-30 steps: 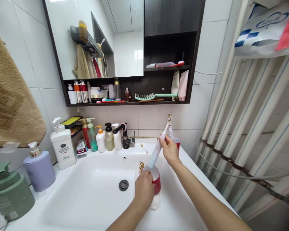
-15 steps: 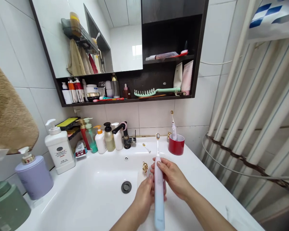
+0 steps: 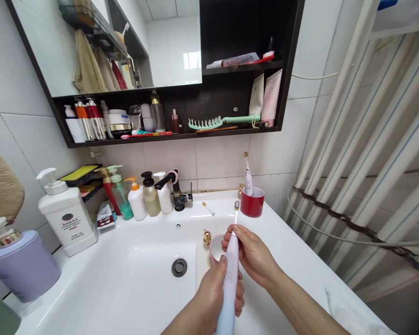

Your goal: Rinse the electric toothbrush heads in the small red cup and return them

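An electric toothbrush (image 3: 232, 260) with a pink-to-blue handle points away from me, its bristle head at the far end. My left hand (image 3: 216, 284) is wrapped round the handle's middle. The fingers of my right hand (image 3: 251, 249) pinch the neck, where the brush head meets the handle. Partly hidden behind my hands, a cup (image 3: 216, 246) with a white inside and red rim stands in the sink beside a gold ornament (image 3: 207, 237). On the back ledge lies a loose brush head (image 3: 208, 208). A red cup (image 3: 252, 204) there holds another electric toothbrush (image 3: 248, 179).
Below me is a white sink (image 3: 132, 260) with a dark drain (image 3: 179, 267) and a black faucet (image 3: 176, 190). Several pump bottles (image 3: 138, 202) line its left and back edges. A dark cabinet (image 3: 181, 139) with a mirror hangs above. White radiator pipes (image 3: 363, 153) run along the right.
My right hand has shifted its fingers up over the toothbrush's neck. The toothbrush now tilts more to the right at its head. The view has moved closer and slightly right.
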Demonstrator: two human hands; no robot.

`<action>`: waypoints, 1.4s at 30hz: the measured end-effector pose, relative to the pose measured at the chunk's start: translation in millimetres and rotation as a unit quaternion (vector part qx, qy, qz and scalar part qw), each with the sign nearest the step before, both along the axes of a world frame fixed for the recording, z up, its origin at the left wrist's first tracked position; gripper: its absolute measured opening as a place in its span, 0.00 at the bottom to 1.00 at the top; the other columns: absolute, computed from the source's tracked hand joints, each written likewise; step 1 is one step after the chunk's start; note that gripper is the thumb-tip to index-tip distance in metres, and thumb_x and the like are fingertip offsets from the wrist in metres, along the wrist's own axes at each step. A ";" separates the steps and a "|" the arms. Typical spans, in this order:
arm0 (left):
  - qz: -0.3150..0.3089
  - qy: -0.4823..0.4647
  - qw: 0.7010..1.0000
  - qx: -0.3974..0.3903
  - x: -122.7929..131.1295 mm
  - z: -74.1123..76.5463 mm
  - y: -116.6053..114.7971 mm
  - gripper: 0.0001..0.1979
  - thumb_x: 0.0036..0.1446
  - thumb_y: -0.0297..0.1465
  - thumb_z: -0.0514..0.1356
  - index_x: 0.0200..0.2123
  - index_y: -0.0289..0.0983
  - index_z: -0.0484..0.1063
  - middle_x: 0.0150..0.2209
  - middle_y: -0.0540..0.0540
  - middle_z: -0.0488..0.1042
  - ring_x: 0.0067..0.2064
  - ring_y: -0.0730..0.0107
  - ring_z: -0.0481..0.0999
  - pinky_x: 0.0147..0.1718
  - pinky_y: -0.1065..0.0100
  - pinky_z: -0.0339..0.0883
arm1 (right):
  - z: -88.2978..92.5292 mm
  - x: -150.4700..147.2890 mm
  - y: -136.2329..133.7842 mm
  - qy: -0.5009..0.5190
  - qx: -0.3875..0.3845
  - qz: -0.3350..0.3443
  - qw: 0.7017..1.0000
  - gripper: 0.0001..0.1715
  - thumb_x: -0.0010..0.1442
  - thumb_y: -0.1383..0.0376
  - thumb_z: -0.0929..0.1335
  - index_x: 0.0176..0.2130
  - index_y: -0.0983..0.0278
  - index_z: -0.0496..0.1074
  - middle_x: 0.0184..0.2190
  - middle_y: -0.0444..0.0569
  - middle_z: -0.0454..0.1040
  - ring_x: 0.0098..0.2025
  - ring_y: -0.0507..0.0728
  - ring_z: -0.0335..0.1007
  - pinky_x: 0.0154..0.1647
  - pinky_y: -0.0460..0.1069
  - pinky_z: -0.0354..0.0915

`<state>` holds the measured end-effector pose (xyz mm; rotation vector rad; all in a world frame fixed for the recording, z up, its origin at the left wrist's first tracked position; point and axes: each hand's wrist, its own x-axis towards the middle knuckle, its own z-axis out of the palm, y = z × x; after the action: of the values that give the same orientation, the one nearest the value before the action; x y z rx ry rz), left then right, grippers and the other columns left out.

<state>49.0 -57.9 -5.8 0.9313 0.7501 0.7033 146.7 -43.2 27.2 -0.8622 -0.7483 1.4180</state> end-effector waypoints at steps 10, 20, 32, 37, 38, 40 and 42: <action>0.038 0.046 0.996 0.069 5.0 -2.0 -7.6 0.23 0.42 0.49 0.38 0.23 0.35 0.56 0.14 0.53 0.58 0.13 0.80 0.56 0.13 0.73 0.49 | -1.2 -2.2 -1.5 0.016 0.015 -0.043 0.999 0.10 0.44 0.59 0.62 0.23 0.65 0.62 0.16 0.41 0.64 0.20 0.48 0.61 0.26 0.46 0.58; 0.070 0.073 0.990 0.100 5.6 -4.5 -7.4 0.21 0.42 0.48 0.41 0.21 0.35 0.56 0.14 0.54 0.58 0.13 0.80 0.56 0.14 0.73 0.50 | -4.8 -0.1 1.8 0.004 0.014 -0.035 0.999 0.11 0.45 0.59 0.61 0.23 0.65 0.62 0.17 0.42 0.64 0.21 0.49 0.62 0.26 0.47 0.58; 0.033 0.049 0.997 0.052 0.8 -0.5 -7.0 0.21 0.42 0.49 0.41 0.23 0.35 0.55 0.15 0.53 0.59 0.13 0.80 0.57 0.14 0.73 0.49 | -6.0 -3.0 2.9 0.036 0.016 -0.058 0.998 0.08 0.45 0.61 0.62 0.23 0.65 0.61 0.16 0.41 0.62 0.20 0.48 0.60 0.24 0.46 0.59; -0.085 -0.020 0.991 -0.098 -4.0 5.9 -1.3 0.24 0.42 0.50 0.38 0.23 0.35 0.57 0.15 0.54 0.57 0.13 0.82 0.56 0.15 0.75 0.46 | -5.5 -1.8 3.4 0.046 0.000 -0.069 0.997 0.08 0.45 0.62 0.62 0.22 0.65 0.62 0.17 0.41 0.62 0.20 0.47 0.60 0.25 0.45 0.60; -0.100 -0.022 0.989 -0.108 -5.1 6.8 -0.1 0.24 0.42 0.50 0.38 0.23 0.35 0.57 0.15 0.54 0.57 0.13 0.83 0.56 0.15 0.75 0.46 | -5.6 -1.4 3.4 0.049 0.000 -0.072 0.996 0.07 0.45 0.62 0.62 0.22 0.64 0.62 0.17 0.41 0.62 0.20 0.47 0.61 0.25 0.45 0.60; -0.092 -0.002 0.993 -0.076 -6.6 7.1 1.7 0.24 0.42 0.50 0.38 0.23 0.35 0.57 0.15 0.54 0.58 0.14 0.82 0.56 0.16 0.75 0.47 | -6.1 -1.6 3.6 0.055 0.001 -0.080 0.995 0.07 0.44 0.62 0.63 0.23 0.64 0.62 0.17 0.40 0.63 0.20 0.48 0.61 0.25 0.45 0.60; -0.047 0.049 0.997 0.020 -7.6 5.8 2.5 0.23 0.41 0.50 0.40 0.23 0.35 0.57 0.15 0.53 0.59 0.14 0.80 0.57 0.16 0.73 0.48 | -6.6 -2.9 4.1 0.057 0.006 -0.087 0.995 0.07 0.44 0.62 0.63 0.23 0.64 0.62 0.17 0.40 0.63 0.21 0.48 0.61 0.26 0.45 0.60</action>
<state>41.4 -55.4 0.0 1.0372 0.7744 0.5952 143.8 -39.2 20.6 -0.8095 -0.5801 1.2949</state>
